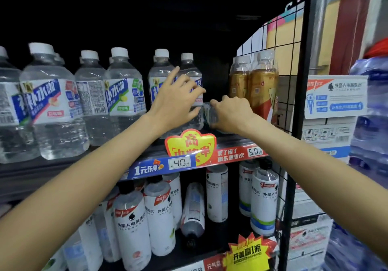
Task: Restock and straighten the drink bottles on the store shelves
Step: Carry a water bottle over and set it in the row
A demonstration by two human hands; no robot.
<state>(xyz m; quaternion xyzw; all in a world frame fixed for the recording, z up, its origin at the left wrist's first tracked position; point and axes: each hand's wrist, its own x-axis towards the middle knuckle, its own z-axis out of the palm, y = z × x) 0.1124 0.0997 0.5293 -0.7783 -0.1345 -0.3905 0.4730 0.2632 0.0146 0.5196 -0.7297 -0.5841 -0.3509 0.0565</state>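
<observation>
Clear plastic is met first under the fingers: the left hand [178, 100] is spread with fingers lightly curved over the label of an upright water bottle [192, 90], touching it rather than wrapped round it. Just right of those fingertips, a lying bottle [211, 115] is held low on the shelf [147, 159] by the right hand [231, 111], whose fingers are curled onto it; how fully it is gripped cannot be told, since most of the bottle is hidden.

Both bottles appear full, so they are judged fairly heavy, with thin walls that give a little under pressure and a smooth film label that may slip. The lying one is best taken round its ribbed middle and stood up in the gap between the upright bottle and the amber bottles [254, 88] just beyond the right knuckles.

Farther left of the left hand, a row of water bottles [84, 100] is filled with clear liquid. Below both wrists, white bottles [159, 212] are stocked, one tipped bottle [193, 209] leaning neck down among them. Well right of the right arm, a carton [336, 96] sits beside wrapped packs [373, 123].
</observation>
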